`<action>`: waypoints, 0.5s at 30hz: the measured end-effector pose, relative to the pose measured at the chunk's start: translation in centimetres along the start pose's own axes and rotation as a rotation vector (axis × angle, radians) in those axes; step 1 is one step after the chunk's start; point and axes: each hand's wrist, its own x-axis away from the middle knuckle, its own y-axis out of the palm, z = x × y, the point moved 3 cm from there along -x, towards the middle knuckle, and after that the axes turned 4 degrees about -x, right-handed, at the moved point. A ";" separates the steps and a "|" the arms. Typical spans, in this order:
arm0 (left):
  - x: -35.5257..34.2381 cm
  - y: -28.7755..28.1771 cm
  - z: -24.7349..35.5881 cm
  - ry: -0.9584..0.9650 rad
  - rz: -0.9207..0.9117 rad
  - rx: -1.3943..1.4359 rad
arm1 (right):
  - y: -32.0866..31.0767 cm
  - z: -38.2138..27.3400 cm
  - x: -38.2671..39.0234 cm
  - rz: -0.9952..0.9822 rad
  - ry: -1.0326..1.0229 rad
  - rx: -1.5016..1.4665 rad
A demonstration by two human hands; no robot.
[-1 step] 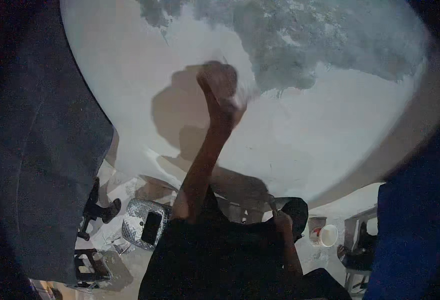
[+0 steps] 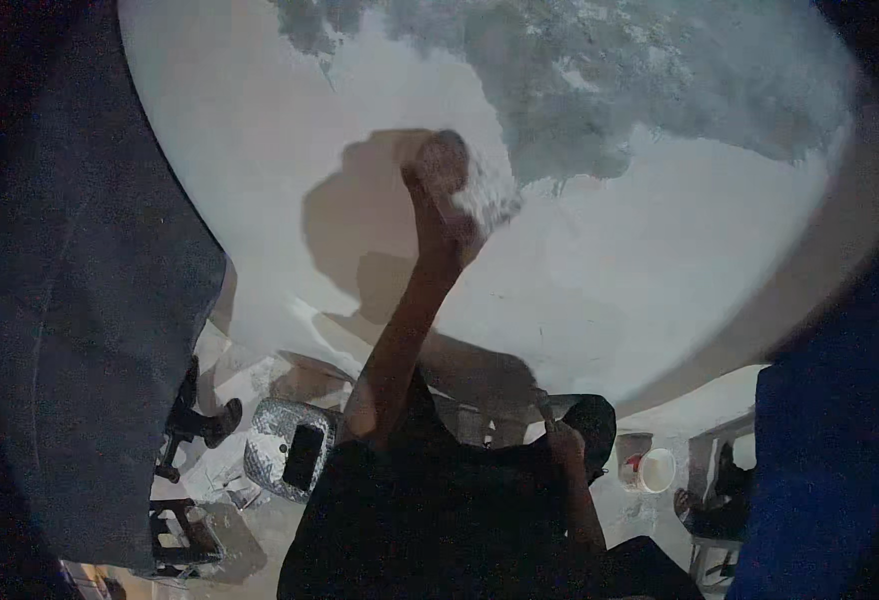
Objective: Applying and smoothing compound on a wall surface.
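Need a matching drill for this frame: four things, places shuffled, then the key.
Things:
1. left hand
2. rough grey patch
3. white bucket
4. silvery patterned case

Places:
A. low on the right, down below
B. across the top of the pale surface
C. low on the left, with a dark rectangle on it
D. raised at the centre, against the pale surface

Pairs: 1-D, 2-B, 3-A, 4-C
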 end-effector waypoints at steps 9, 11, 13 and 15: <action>-5.0 -1.7 -4.8 0.179 -0.044 0.014 | 0.0 -2.7 -0.9 -0.038 0.097 -0.201; -3.0 -1.8 -1.9 0.268 -0.691 -0.347 | -1.3 -2.0 -0.3 0.046 -0.047 -0.127; 1.0 -1.1 -2.4 0.322 -0.230 0.245 | -2.5 -1.8 -0.4 -0.112 0.244 -0.298; 0.6 -1.5 -2.9 0.315 -0.214 0.442 | -2.5 -2.1 -0.1 -0.099 0.238 -0.336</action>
